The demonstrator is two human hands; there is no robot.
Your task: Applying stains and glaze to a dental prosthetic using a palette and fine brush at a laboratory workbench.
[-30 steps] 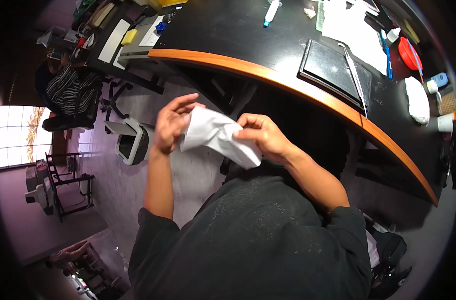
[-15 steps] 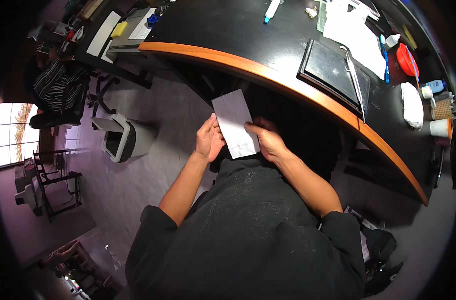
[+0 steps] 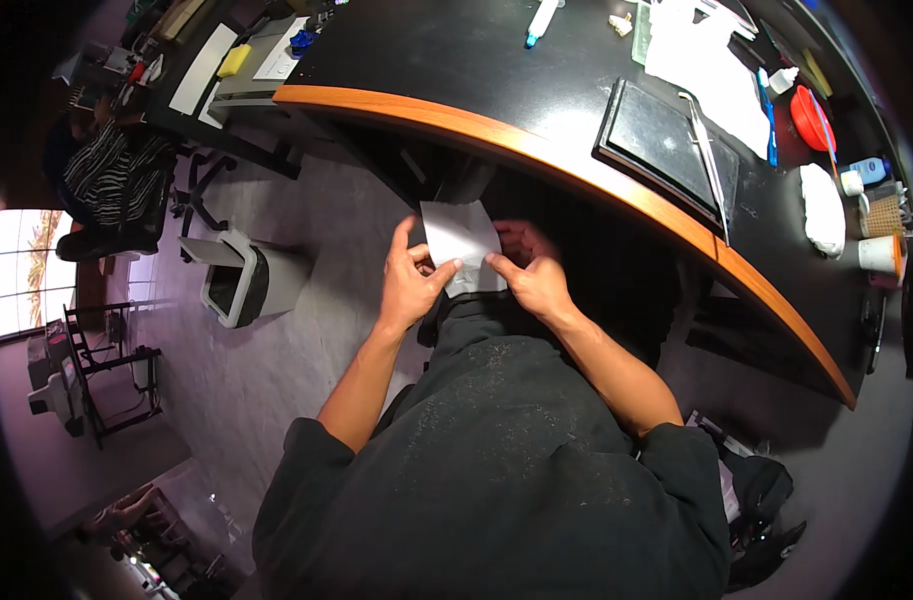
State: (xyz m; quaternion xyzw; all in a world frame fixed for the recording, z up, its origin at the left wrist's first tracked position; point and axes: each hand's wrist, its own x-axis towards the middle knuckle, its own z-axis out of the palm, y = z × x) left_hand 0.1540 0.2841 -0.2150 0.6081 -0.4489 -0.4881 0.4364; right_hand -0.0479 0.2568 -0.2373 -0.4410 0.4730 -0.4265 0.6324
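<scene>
A folded white cloth (image 3: 460, 236) is pinched from both sides over my lap, just in front of the curved black table with an orange edge (image 3: 537, 150). My left hand (image 3: 412, 282) grips its left lower edge, thumb on top. Its right lower edge is held by my right hand (image 3: 533, 272). The cloth stands flat and roughly rectangular between the hands. My dark shirt fills the lower middle of the view.
On the table lie a black tray (image 3: 667, 150), white cloths (image 3: 702, 60), a marker (image 3: 540, 20), a red bowl (image 3: 810, 118), small bottles and a cup (image 3: 880, 255). A grey waste bin (image 3: 239, 280) stands on the floor to my left. Another person sits at the far left.
The cloth went from crumpled and spread between my hands to a flat folded rectangle. Both hands have drawn together at its lower edge, and the view has shifted slightly.
</scene>
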